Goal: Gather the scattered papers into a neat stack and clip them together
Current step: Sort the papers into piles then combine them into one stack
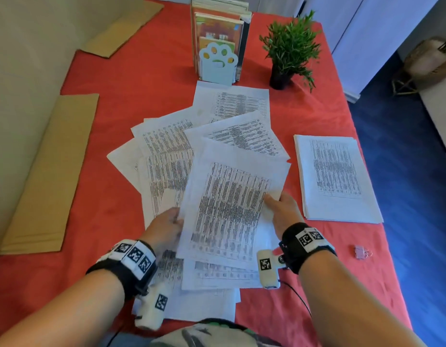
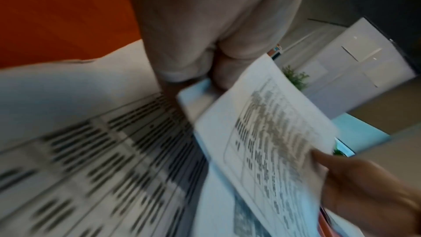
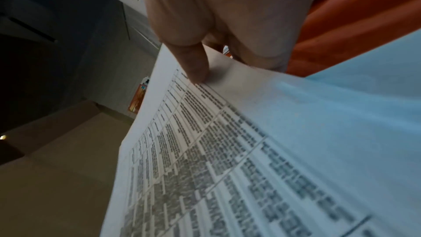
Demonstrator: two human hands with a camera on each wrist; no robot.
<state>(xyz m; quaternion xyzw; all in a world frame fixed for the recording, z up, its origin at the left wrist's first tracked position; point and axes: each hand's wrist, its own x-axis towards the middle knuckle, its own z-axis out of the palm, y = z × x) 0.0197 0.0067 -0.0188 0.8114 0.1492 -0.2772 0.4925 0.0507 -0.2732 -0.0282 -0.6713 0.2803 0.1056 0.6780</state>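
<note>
Several printed sheets lie fanned out over the red tablecloth [image 1: 121,78]; these scattered papers [image 1: 167,146] overlap one another. Above them I hold a small bundle of sheets [image 1: 232,204] by its two long edges. My left hand [image 1: 167,229] pinches the bundle's left edge, seen close in the left wrist view [image 2: 216,71]. My right hand [image 1: 282,209] grips the right edge, its thumb [image 3: 193,64] pressed on top of the page [image 3: 227,150]. A neat pile of papers [image 1: 337,176] lies apart to the right. A pink binder clip [image 1: 362,251] sits near the right edge.
A bookend with books [image 1: 219,46] and a potted plant [image 1: 289,48] stand at the far side. Flat cardboard pieces [image 1: 51,176] lie along the left. The table's right edge drops to a blue floor [image 1: 404,171].
</note>
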